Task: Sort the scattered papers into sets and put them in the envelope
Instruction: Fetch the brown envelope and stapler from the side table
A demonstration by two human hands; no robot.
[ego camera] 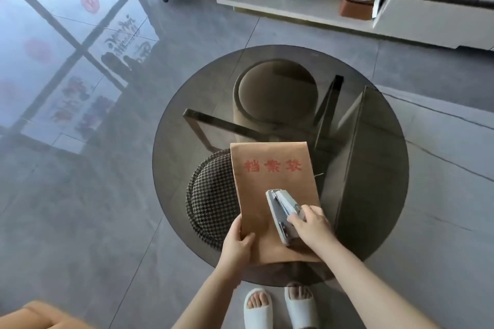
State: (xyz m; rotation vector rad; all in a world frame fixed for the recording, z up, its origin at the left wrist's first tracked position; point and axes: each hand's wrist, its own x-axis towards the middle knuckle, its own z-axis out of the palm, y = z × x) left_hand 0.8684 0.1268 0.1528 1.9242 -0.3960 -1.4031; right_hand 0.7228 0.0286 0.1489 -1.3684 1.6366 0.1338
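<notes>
My left hand (236,244) pinches the envelope's (272,181) near-left edge, long axis running away from me on the glass table (374,195). Right hand (311,226) grips the stapler (283,215) on top (no loose papers visible).

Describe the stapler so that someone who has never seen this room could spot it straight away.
Find the round smoked-glass table in the middle of the grey tiled floor. On its near side lies a brown envelope with red characters, its near left edge gripped by the left hand. The stapler lies on that envelope under the right hand: the only grey metal thing there.
</notes>
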